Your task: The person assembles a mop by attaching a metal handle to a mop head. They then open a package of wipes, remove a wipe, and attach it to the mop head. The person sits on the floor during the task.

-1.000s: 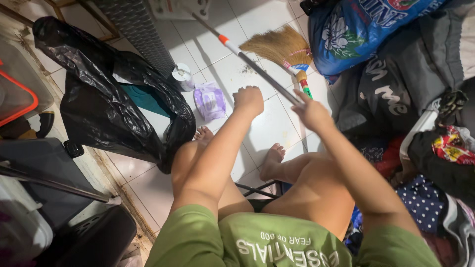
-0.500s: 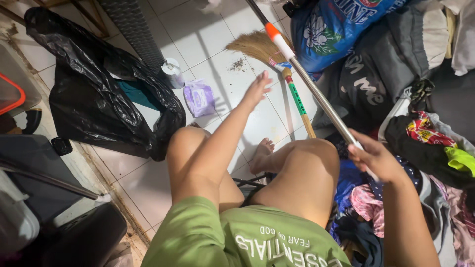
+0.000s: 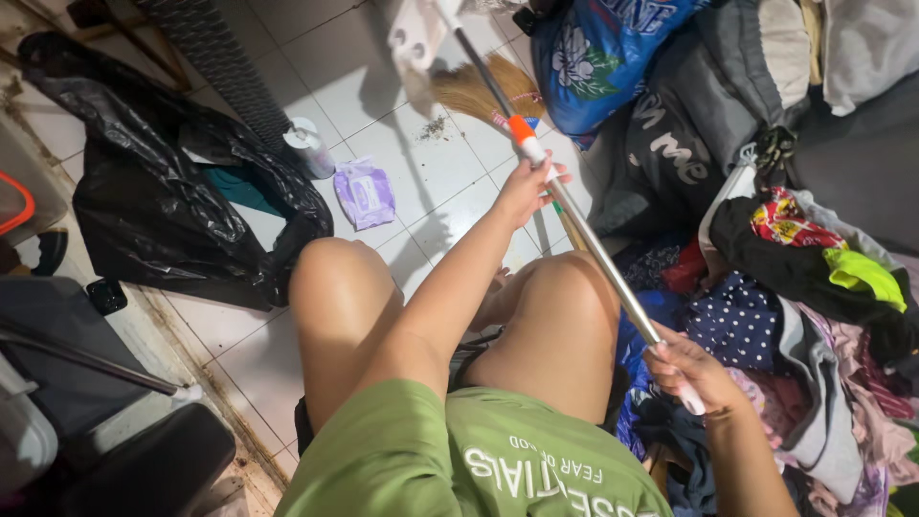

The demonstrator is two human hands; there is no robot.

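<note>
While seated on a tiled floor (image 3: 316, 57), a person grips a long metal pole (image 3: 593, 251) with both hands: the left hand (image 3: 525, 188) has its fingers wrapped just below the orange collar, and the right hand (image 3: 691, 369) is clenched near the white end cap. A straw broom (image 3: 479, 88) and a white dustpan (image 3: 417, 36) lie beyond, beside a small heap of sweepings (image 3: 436, 127). Judging by the grip, the pole is being steered toward that debris; the next move calls for a steady push.

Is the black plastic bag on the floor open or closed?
Open. The black plastic bag gapes at its mouth, showing teal and white items inside; it lies slumped on the tile floor.
</note>
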